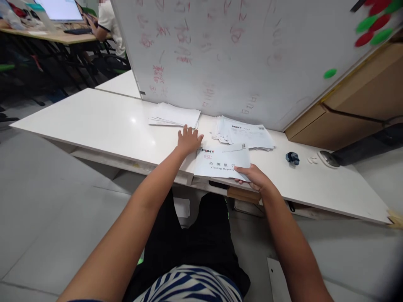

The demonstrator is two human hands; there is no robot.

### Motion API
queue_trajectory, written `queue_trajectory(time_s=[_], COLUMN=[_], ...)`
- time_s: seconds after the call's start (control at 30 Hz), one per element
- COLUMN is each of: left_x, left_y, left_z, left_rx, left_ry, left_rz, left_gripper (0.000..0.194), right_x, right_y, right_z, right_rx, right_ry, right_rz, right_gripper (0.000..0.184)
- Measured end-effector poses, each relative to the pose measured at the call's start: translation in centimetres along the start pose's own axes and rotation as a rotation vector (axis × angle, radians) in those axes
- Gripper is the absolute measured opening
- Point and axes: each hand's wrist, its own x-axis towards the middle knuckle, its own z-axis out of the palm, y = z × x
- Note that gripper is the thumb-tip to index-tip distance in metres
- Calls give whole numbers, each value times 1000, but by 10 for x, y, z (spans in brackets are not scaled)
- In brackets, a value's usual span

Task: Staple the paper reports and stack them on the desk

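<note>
One tall whiteboard (195,54) stands beyond both hands, and the white desk (103,121) runs out to either side of them. Past the right hand lies a ragged printed stack (252,134); just past the left fingertips, a fanned white stack (174,114). Between the hands is the testing report (217,161), its near edge about at the desk's front edge. The right hand (255,177) pinches its near right corner, thumb on top and fingers beneath, nearly closed. The left hand (189,141) is palm down with fingers spread, just left of the report, gripping nothing; whether its thumb touches the paper, I cannot tell. For tidy handling, a light right pinch should spare the corner a crease, and flat left fingers near the left edge would steady the report, clear of both stacks. The dark crumpled thing (292,158), right of the right hand, seems safely aside.
</note>
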Motion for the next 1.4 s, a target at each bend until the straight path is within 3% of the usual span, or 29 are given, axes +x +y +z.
queue_trajectory(time_s=[0.2,0.5,0.83,1.07,1.23,1.4], left_x=[4,2,1,1,-1,-4], left_y=[7,-5,-3,-2,-1,1], left_z=[-3,-14,-8,-7,-5,-2], left_rx=[12,-177,-111,-100,-98,-117], left_ry=[-89,-114,-98,-105,-69,-31], left_rz=[1,-49,-57,-50,-40,-37], left_gripper=[61,64,60,61,58,52], right_x=[3,-9,-56,-57,-51,-22], right_y=[1,0,25,35,18,-31], right_z=[-1,-1,-43,-46,-34,-6], right_rx=[-4,13,-33,12,-18,28], right_ry=[18,43,106,114,165,375], right_rz=[9,-18,-82,-44,1,-85], right_gripper=[36,45,41,41,40,42])
